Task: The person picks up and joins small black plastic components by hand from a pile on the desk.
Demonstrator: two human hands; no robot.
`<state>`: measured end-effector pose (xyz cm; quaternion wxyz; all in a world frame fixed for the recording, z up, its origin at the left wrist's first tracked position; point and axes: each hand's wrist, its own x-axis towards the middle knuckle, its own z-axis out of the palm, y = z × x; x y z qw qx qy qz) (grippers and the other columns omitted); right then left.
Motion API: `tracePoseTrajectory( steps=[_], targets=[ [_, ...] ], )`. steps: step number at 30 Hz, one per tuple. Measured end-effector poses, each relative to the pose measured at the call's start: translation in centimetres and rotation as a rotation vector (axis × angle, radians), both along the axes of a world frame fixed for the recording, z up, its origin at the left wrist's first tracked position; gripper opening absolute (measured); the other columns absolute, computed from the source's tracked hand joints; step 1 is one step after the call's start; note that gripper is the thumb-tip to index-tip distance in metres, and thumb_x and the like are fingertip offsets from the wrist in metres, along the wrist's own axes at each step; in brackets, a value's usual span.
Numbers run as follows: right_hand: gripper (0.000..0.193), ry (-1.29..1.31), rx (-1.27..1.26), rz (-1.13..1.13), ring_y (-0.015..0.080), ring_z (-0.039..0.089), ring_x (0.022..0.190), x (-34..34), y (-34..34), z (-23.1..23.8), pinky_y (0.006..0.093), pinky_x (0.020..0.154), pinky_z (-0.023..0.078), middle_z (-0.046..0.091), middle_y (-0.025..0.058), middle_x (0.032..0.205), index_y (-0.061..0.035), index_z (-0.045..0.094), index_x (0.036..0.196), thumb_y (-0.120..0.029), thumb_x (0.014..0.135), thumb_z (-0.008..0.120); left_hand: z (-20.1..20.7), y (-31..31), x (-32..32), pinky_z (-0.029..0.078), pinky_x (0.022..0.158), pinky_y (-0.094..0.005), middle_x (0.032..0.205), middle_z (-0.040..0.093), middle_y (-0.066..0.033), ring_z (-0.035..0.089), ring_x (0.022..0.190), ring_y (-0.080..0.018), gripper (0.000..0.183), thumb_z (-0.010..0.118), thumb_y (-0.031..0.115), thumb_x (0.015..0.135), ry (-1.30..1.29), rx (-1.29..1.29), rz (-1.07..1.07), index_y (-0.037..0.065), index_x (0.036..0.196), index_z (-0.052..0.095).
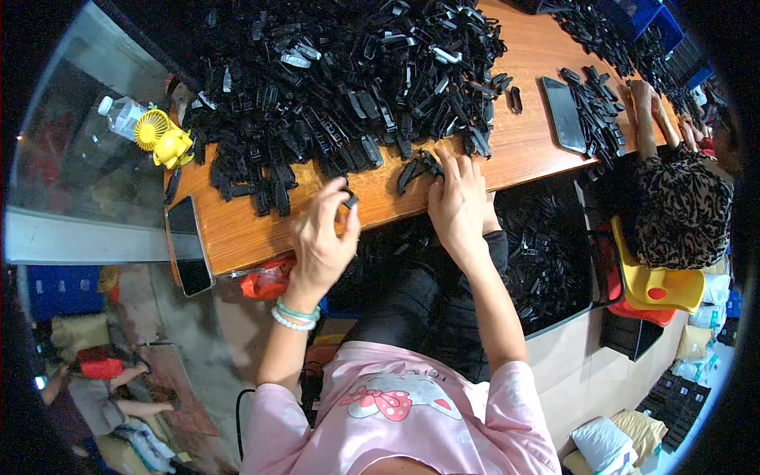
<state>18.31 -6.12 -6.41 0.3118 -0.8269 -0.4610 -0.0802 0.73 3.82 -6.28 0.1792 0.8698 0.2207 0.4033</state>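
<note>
My left hand [321, 229] is raised just over the table's near edge, its thumb and fingers pinched on a small black plastic piece [350, 199]. Bracelets circle that wrist. My right hand [457, 204] reaches over the edge with its fingers stretched out onto the tabletop. Next to its thumb and fingertips lie a few loose black plastic clips [418, 170]; it touches or nearly touches them. Beyond both hands spreads a big heap of black plastic clips [340, 95], some with shiny parts.
A phone [190, 245] lies at the wooden table's [245, 226] left edge, near a yellow fan [164, 138] and a bottle [123, 117]. On the right are a dark tablet-like device [563, 115], a co-worker's hands [645, 103] and a yellow chair [661, 285]. A bin of clips [546, 253] sits below.
</note>
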Motion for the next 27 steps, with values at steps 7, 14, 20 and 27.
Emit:
tracePoseTrajectory(
  steps=[7, 14, 20, 27],
  targets=[
    [0.029, -0.097, 0.026, -0.079, 0.0348, 0.052, 0.092, 1.5, 0.6, -1.1, 0.0425, 0.082, 0.042, 0.054, 0.0166, 0.095, -0.0015, 0.055, 0.107, -0.004, 0.078, 0.058, -1.4, -3.8, 2.1, 0.045, 0.052, -0.0197, 0.102, 0.060, -0.0092, 0.055, 0.064, -0.0067, 0.031, 0.063, -0.002, 0.082, -0.207, -0.713, -0.227, -0.002, 0.108, 0.048],
    [0.043, 0.300, 0.384, 0.086, 0.0362, 0.055, 0.084, 0.6, -1.0, -0.3, 0.0388, 0.076, 0.045, 0.056, 0.0197, 0.093, -0.0062, 0.050, 0.123, 0.005, 0.082, 0.046, -1.1, -3.5, 1.5, 0.046, 0.050, -0.0204, 0.101, 0.060, -0.0090, 0.056, 0.060, -0.0080, 0.036, 0.061, 0.000, 0.084, -0.081, -0.966, -0.352, -0.004, 0.118, 0.052],
    [0.044, 0.191, 0.133, -0.060, 0.0343, 0.056, 0.087, 0.9, -1.9, -0.4, 0.0394, 0.076, 0.046, 0.054, 0.0186, 0.098, -0.0063, 0.051, 0.123, 0.004, 0.080, 0.050, -1.4, -3.4, 2.0, 0.046, 0.048, -0.0204, 0.098, 0.064, -0.0107, 0.057, 0.059, -0.0089, 0.026, 0.057, 0.005, 0.088, -0.091, -1.067, -0.310, -0.004, 0.113, 0.055],
    [0.037, 0.045, -0.007, -0.186, 0.0352, 0.059, 0.078, 0.6, -2.7, -0.6, 0.0408, 0.071, 0.048, 0.056, 0.0185, 0.094, -0.0055, 0.053, 0.118, -0.002, 0.081, 0.053, -1.2, -3.7, 2.5, 0.049, 0.050, -0.0224, 0.101, 0.064, -0.0151, 0.061, 0.061, -0.0135, 0.027, 0.054, 0.004, 0.089, -0.135, -1.139, -0.424, -0.004, 0.114, 0.053]
  ],
)
